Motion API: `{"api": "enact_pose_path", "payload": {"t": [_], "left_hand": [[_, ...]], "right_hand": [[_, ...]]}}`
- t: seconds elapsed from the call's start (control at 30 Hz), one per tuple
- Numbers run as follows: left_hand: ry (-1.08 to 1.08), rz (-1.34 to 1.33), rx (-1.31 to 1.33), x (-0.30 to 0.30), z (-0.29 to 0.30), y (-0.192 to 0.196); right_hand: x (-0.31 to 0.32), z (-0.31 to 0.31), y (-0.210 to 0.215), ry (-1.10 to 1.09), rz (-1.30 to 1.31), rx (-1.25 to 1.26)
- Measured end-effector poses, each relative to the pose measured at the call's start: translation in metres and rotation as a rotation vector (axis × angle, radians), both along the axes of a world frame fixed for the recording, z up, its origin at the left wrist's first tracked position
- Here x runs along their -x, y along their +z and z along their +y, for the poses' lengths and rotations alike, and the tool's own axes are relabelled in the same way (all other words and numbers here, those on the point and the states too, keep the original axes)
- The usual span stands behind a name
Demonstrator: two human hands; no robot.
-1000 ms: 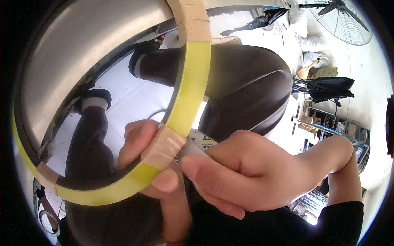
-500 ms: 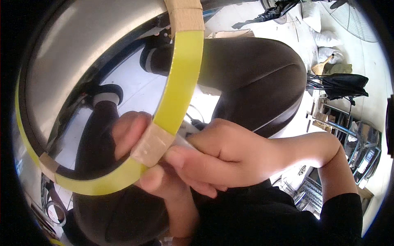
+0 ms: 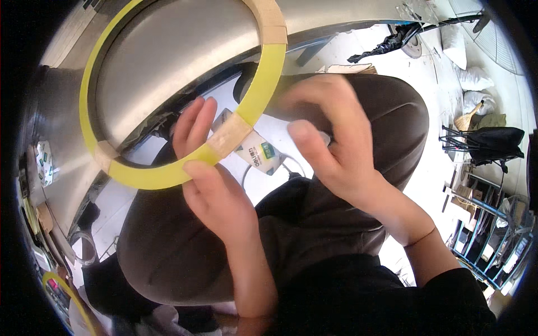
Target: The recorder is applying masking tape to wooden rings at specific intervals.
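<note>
Yellow ring (image 3: 168, 173) sits over the lap, its upper arc crossing the curved grey metal surface (image 3: 168, 73). Left hand (image 3: 216, 185) grips it at the lower tan tape band (image 3: 230, 136), thumb in front, fingers behind. Right hand (image 3: 330, 140), a second ago pressed onto that band, has come away, now loosely curled just beside it; whether it holds anything cannot be told. Judgement: that wrap is finished.
</note>
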State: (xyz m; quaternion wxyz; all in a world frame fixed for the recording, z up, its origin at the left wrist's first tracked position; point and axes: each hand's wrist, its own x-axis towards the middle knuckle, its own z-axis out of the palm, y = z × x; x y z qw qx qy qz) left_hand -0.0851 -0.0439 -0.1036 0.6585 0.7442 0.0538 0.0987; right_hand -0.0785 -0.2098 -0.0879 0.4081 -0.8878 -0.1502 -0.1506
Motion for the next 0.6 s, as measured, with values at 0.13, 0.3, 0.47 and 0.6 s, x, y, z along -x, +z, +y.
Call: {"api": "enact_pose_path", "payload": {"t": [0.13,0.3,0.47,0.6], "left_hand": [[0.016,0.048,0.052,0.001,-0.007,0.006],[-0.087,0.031,0.494,-0.005,0.0,0.002],[-0.153,0.059,0.519,-0.004,0.008,-0.007],[-0.206,0.111,0.517,-0.001,0.007,0.002]], "right_hand": [[-0.027,0.001,0.021,0.09,-0.444,0.255],[-0.057,0.012,0.02,0.448,-0.354,0.23],[-0.052,0.015,0.027,0.477,-0.308,0.21],[-0.048,0.011,0.027,0.475,-0.287,0.242]]}}
